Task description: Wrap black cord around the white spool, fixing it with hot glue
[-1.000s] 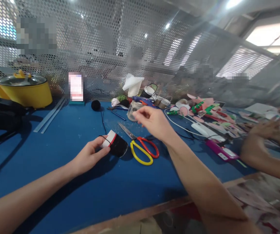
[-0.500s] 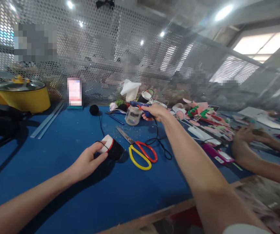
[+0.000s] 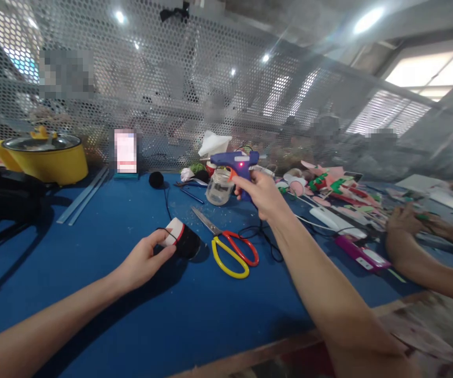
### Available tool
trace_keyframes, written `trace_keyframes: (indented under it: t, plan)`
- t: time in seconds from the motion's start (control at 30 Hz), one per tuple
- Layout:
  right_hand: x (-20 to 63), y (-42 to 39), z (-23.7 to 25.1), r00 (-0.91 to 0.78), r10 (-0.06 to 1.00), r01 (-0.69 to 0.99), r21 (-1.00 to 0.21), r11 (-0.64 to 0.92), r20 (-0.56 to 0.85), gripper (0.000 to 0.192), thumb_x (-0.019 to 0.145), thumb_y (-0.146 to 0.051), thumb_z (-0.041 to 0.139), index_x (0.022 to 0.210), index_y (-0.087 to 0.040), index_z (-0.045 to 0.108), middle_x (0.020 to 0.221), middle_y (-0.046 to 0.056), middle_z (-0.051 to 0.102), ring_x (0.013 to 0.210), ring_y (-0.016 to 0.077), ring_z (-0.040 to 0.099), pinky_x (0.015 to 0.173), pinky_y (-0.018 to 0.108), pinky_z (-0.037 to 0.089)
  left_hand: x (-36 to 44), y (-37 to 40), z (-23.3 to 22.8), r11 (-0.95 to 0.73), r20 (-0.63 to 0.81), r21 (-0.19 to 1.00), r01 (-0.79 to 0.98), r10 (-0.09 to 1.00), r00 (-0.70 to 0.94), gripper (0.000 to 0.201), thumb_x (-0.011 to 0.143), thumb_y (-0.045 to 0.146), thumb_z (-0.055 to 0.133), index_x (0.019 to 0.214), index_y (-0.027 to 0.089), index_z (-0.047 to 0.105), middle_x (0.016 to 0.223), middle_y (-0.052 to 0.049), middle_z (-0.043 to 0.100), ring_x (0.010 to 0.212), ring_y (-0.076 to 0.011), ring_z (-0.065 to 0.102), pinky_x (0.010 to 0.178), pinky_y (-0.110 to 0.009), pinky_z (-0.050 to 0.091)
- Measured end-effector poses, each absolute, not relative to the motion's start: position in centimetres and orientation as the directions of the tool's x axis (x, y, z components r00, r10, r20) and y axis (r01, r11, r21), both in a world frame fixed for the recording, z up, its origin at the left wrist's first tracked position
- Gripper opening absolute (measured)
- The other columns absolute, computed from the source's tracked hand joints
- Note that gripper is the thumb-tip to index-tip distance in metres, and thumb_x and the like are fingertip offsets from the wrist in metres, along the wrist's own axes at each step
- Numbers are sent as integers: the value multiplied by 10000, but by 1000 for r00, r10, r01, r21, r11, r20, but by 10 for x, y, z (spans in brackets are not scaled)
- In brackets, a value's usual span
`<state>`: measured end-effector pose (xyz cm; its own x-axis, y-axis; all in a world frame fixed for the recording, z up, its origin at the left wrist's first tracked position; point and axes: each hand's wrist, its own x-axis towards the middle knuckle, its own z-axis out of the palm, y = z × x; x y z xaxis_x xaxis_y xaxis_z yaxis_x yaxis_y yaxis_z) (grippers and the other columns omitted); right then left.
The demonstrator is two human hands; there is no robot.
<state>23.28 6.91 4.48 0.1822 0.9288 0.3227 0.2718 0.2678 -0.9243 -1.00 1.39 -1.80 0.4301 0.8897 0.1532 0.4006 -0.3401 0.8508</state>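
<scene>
Two hands are busy: my right hand (image 3: 263,197) grips the blue glue gun (image 3: 236,165) raised at the far side, nozzle pointing left; my left hand (image 3: 145,257) pinches the black-and-white piece (image 3: 182,239), near and left, on the table (image 3: 112,220), beside the scissors (image 3: 230,247).

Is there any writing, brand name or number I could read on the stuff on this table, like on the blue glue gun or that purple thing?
None can be read.
Glue gun in the right hand: only a lit red lamp, no legible mark.
Purple box: a white label, too small and blurred to read.
Upright card by the mesh wall: blurred out.
</scene>
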Motion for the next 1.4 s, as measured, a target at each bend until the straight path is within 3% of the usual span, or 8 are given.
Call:
trace_keyframes:
  t: [0.13,0.3,0.53,0.77,0.9,1.2,1.4]
  plan:
    - [218,30,37,-16,970,199,-950,240,241,209,671,-243,604,833,-136,525,730,28,621,539,100,572,512,225,465,-10,13,-17,-341,158,845,413,896,415,216,756,328,416,780,145,528,742,-21,540,704,-158,491,668,-265,397]
    - [207,3,26,-195,975,243,-958,152,105,136,728,-213,520,811,-114,564,513,-26,531,427,70,483,435,194,411,-10,14,-17,-305,113,842,444,906,408,209,760,341,420,714,152,497,631,21,459,597,-130,425,569,-240,356]
    - [203,-13,23,-261,965,418,-903,100,-14,163,736,-315,529,742,-154,502,434,-58,460,368,78,444,384,196,389,-10,15,-18,-259,91,893,369,905,416,204,766,341,429,737,151,496,646,28,454,604,-119,409,571,-229,352]
    - [200,-23,25,-270,945,678,-660,324,187,201,751,-294,491,582,-186,490,423,-38,482,374,93,445,421,218,388,-9,14,-17,-247,87,897,366,912,402,180,765,325,428,710,159,472,629,38,433,592,-112,391,568,-228,339]
    - [198,-23,22,-277,947,766,-558,318,161,238,758,-306,477,550,-190,490,410,-30,487,387,108,453,437,231,390,-9,14,-18,-257,96,889,380,914,394,193,767,338,418,695,163,453,619,44,400,580,-110,367,551,-229,319]
    - [198,-23,15,-334,910,755,-508,415,247,153,764,-273,483,780,-168,593,732,46,644,638,167,588,600,259,448,-7,14,-16,-256,92,887,383,913,398,185,767,325,408,693,160,447,623,42,384,586,-109,351,551,-228,317]
    - [198,-23,15,-311,917,761,-512,398,251,144,758,-266,494,769,-161,593,708,48,642,614,165,579,589,271,451,-8,14,-17,-260,89,886,383,907,411,187,771,329,407,702,160,447,630,39,377,591,-111,348,551,-228,316]
